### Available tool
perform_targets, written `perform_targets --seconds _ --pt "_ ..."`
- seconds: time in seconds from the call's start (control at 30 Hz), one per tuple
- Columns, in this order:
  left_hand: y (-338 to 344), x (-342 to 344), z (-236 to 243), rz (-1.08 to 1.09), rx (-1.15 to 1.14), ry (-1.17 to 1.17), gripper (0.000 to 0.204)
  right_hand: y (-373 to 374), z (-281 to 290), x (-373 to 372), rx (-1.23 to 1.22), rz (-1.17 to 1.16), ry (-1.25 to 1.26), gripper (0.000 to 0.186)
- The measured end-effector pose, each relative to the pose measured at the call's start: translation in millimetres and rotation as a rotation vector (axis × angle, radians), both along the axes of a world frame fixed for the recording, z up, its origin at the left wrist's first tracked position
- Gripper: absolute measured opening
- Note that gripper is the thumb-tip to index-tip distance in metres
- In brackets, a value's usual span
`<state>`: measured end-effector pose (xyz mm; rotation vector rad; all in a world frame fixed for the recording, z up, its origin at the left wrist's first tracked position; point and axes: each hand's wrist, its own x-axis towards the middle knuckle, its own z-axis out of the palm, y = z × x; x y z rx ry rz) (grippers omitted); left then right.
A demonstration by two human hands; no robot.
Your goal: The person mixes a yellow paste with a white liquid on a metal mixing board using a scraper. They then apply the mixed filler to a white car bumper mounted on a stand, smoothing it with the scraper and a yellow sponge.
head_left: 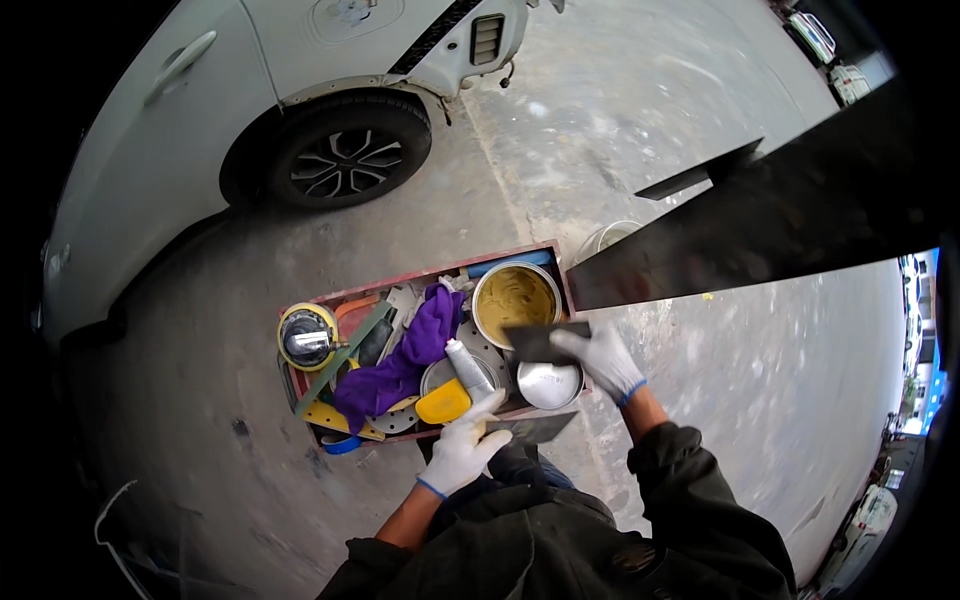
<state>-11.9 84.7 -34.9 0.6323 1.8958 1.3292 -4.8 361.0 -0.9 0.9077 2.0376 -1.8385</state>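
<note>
In my right hand, gloved in white, is a dark flat filler spreader, its blade over the near rim of an open can of mustard-coloured body filler. My left hand, also gloved, is closed on a dark flat plate at the near edge of a red-rimmed tool tray. Just beyond its fingertips are a pale tube and a yellow piece; whether the fingers touch them I cannot tell. A round silver lid lies below the right-hand spreader.
The tray also bears a purple cloth, a yellow-rimmed round tin and a green strip. Beyond it stands a white car with its wheel. At right, a dark beam reaches close to the tray's corner.
</note>
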Motion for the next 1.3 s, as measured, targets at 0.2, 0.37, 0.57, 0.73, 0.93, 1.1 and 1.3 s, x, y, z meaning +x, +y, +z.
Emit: perform_targets --seconds 0.2,0.37,0.57,0.73,0.93,1.1,1.3 --pt "44 -3 -22 -0.147 -0.234 0.452 0.028 -6 -58 -79 1.040 0.414 0.105 0.023" --pt "57 -6 -42 -0.126 -0.279 0.475 0.028 -21 -100 -104 1.047 0.528 -0.079 0.024" --pt "60 -14 -37 -0.099 -0.268 0.419 0.028 -11 -134 -108 0.858 0.461 -0.108 0.024" --pt "62 -10 -47 -0.064 -0.264 0.459 0.028 -8 -148 -115 0.754 0.478 -0.143 0.030" --pt "62 -12 -53 -0.033 -0.252 0.429 0.028 -19 -130 -125 0.732 0.584 -0.137 0.033" --pt "65 -15 -41 -0.086 -0.281 0.401 0.027 -30 -147 -123 0.747 0.636 -0.089 0.032" --pt "62 -15 -43 -0.101 -0.282 0.425 0.029 -2 -115 -143 0.819 0.911 -0.010 0.026"
